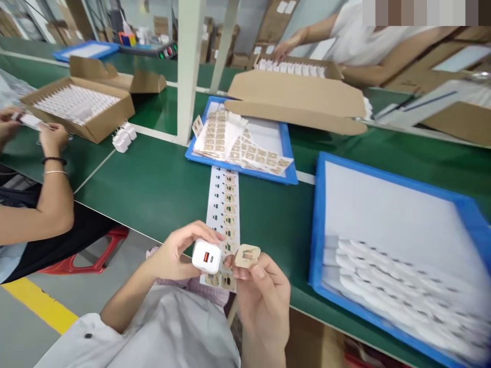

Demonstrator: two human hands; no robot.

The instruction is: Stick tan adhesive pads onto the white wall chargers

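My left hand (180, 250) is closed around a white USB wall charger (206, 257), whose port face, with one orange-red port and one smaller dark port, points toward me. Just right of it, my right hand (263, 286) pinches a beige square sticker (247, 256) with cut-outs in its middle. The charger and the sticker are apart. Beneath and beyond both hands, a long sheet of stickers (223, 204) lies on the green table, with beige pieces along its right column and bare cut-out marks along its left.
A blue tray (249, 174) of sticker sheets stands ahead. Another blue tray (318, 220) at right holds rows of white chargers. Open cardboard boxes (111, 115) of chargers stand farther back. Co-workers' hands (53, 138) are busy at left and far right. A white post (187, 71) rises mid-table.
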